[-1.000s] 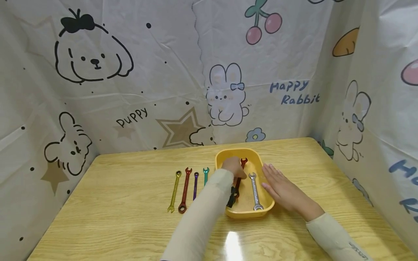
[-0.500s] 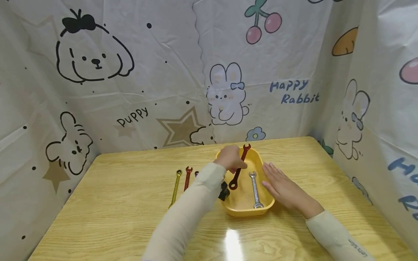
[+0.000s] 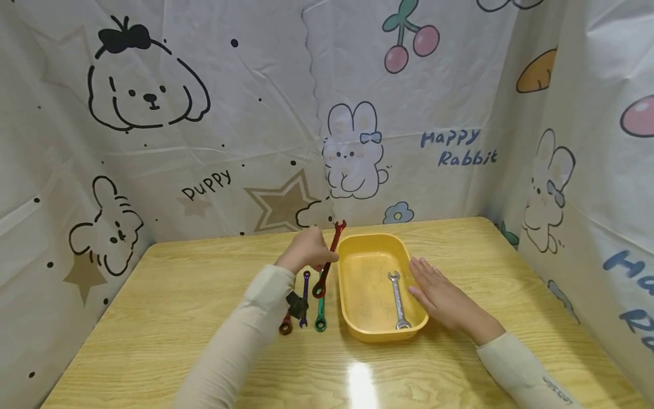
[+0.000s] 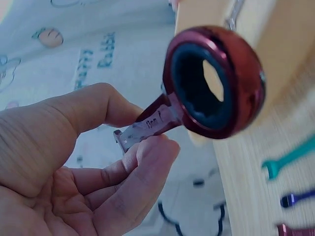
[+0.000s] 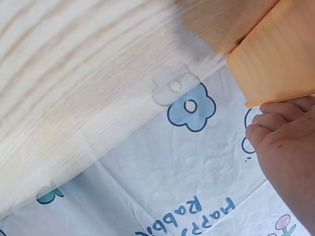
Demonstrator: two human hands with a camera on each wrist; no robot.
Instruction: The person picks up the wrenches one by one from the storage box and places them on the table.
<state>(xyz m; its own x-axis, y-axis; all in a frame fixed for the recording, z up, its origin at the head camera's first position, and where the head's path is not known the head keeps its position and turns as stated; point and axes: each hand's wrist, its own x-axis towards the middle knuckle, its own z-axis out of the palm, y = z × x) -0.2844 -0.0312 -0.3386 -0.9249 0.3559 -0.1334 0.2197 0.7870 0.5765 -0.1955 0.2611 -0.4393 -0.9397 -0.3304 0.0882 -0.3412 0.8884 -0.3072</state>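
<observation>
My left hand (image 3: 306,250) pinches a red ratcheting combination wrench (image 3: 324,275) between thumb and fingers, just left of the yellow tray (image 3: 383,336). In the left wrist view the wrench's ring end (image 4: 248,78) points toward the camera, with a size marking on the shank. A silver wrench (image 3: 398,299) lies in the tray's right half. Outstretched fingers of my right hand (image 3: 449,298) rest along the tray's right wall. To the left lie a green wrench (image 3: 321,309), a purple wrench (image 3: 306,284) and another red wrench (image 3: 285,326), the last partly hidden by my left arm.
The wooden table (image 3: 184,295) meets patterned cloth (image 3: 214,113) at its back and sides. A black object (image 3: 296,305) sits at my left wrist, overlapping the purple wrench in the head view. My left forearm covers part of the table's left-centre.
My left hand has lifted the red wrench from the tray and carried it left, over the row of wrenches. The right hand has stayed at the tray's side.
</observation>
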